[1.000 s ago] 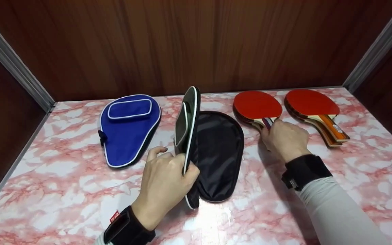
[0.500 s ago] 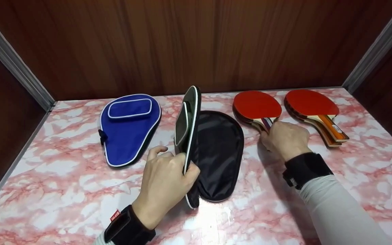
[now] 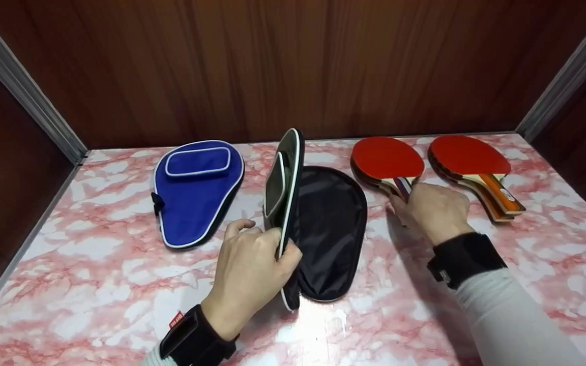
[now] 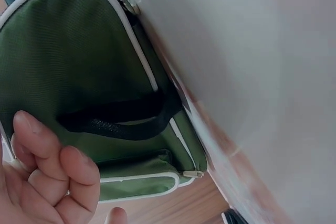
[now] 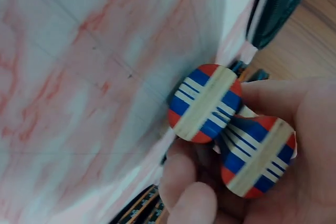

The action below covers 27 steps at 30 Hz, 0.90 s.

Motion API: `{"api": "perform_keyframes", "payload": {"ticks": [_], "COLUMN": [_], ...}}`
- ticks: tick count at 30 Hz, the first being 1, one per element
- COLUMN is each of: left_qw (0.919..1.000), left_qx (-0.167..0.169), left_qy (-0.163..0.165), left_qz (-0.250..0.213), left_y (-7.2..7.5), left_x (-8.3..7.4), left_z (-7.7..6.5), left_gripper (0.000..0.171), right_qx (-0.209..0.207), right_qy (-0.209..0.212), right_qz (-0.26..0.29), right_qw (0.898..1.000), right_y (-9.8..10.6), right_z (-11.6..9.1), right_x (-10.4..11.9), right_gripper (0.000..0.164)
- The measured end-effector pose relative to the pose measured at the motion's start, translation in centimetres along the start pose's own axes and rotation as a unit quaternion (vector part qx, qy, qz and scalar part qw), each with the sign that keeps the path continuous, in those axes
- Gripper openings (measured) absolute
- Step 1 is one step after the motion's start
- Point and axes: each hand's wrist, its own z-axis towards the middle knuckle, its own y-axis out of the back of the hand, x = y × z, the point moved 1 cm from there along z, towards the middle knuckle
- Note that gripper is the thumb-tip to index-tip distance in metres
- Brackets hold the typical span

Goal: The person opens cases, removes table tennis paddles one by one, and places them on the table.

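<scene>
My left hand (image 3: 250,264) grips the edge of the green table tennis bat case (image 4: 73,51), holding its white-piped cover upright. The case lies unzipped, its black inner half (image 3: 331,234) flat on the table. A black strap (image 4: 126,124) crosses the cover in the left wrist view. To the right of the case, my right hand (image 3: 438,211) grips the handles of two stacked table tennis bats (image 3: 388,158), red side up. Their striped blue, red and cream handle ends (image 5: 205,103) show side by side in the right wrist view.
On the left lies a blue bat case (image 3: 191,203) with white piping, pocket side up. Two more stacked red bats (image 3: 468,155) with orange handles lie at the far right. A wooden panel (image 3: 293,66) closes off the back of the pink marbled table (image 3: 94,284).
The head view has shifted slightly. My right wrist has moved a little to the right, while both hands keep hold of the same things.
</scene>
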Motion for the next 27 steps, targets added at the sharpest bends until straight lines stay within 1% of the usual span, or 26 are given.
{"api": "perform_keyframes", "payload": {"ticks": [3, 6, 10, 12, 16, 20, 23, 27], "left_qw": [0.9996, 0.9982, 0.9959, 0.9953, 0.9942, 0.9906, 0.9875, 0.9855], "left_qx": [0.005, 0.027, 0.067, 0.079, 0.095, 0.126, 0.147, 0.161], "left_qy": [0.015, 0.036, 0.05, 0.05, 0.05, 0.054, 0.056, 0.048], "left_qz": [-0.021, -0.039, -0.034, -0.024, -0.008, -0.001, 0.008, 0.025], "left_y": [-0.2, -0.7, -1.6, -2.1, -3.0, -3.9, -4.4, -4.9], "left_x": [-0.7, -1.4, -2.5, -2.9, -3.5, -4.2, -4.6, -5.1], "left_z": [0.5, 1.2, 2.1, 2.4, 3.0, 3.4, 3.6, 3.7], "left_gripper": [0.042, 0.045, 0.046, 0.047, 0.046, 0.043, 0.04, 0.036], "right_qx": [-0.032, -0.079, -0.144, -0.165, -0.186, -0.195, -0.197, -0.195], "right_qy": [0.009, 0.025, 0.052, 0.063, 0.073, 0.071, 0.073, 0.075], "right_qz": [0.004, 0.011, 0.026, 0.034, 0.042, 0.041, 0.041, 0.039], "right_qw": [0.999, 0.997, 0.988, 0.984, 0.979, 0.977, 0.977, 0.977], "right_y": [0.3, 0.6, 0.3, 0.0, -0.6, -1.1, -1.2, -0.9], "right_z": [-0.7, -1.5, -2.6, -3.0, -3.5, -3.8, -3.8, -3.8], "right_x": [-0.2, -0.3, 0.2, 0.5, 0.7, 0.3, 0.1, 0.2], "right_gripper": [0.062, 0.059, 0.051, 0.051, 0.053, 0.05, 0.049, 0.054]}}
